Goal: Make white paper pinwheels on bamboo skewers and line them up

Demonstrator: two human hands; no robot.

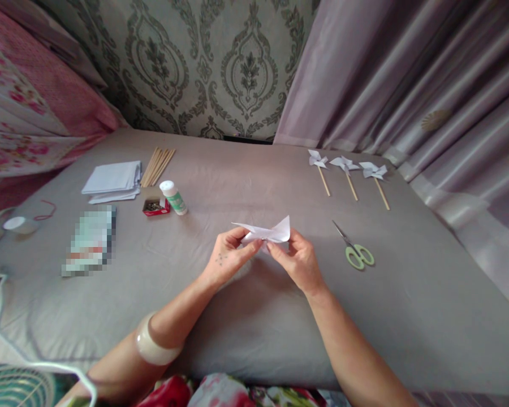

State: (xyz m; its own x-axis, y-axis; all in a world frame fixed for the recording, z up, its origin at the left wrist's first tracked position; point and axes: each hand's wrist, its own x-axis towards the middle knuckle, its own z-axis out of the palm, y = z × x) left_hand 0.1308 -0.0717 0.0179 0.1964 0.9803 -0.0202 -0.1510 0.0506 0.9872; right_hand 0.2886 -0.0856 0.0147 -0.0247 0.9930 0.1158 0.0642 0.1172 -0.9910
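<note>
Between both hands, raised over the middle of the grey-covered surface, is a white paper pinwheel (266, 232) with its corners folded in. My left hand (231, 254) grips its left side, thumb pressed near the centre. On the opposite side my right hand (297, 257) pinches the paper, its thumb almost meeting the left one. A tiny dark spot shows at the paper's centre by the thumbs; too small to name. Scissors with green handles (356, 252) lie to the right of my right hand, blades partly apart.
Three finished-looking pinwheels on sticks (351, 176) lie at the back right. At the left are folded white paper (112, 180), wooden sticks (159, 165), a red box of small metal pieces (156, 207), a glue stick (173, 198) and a blurred packet (90, 240). A white cable (38, 364) runs lower left.
</note>
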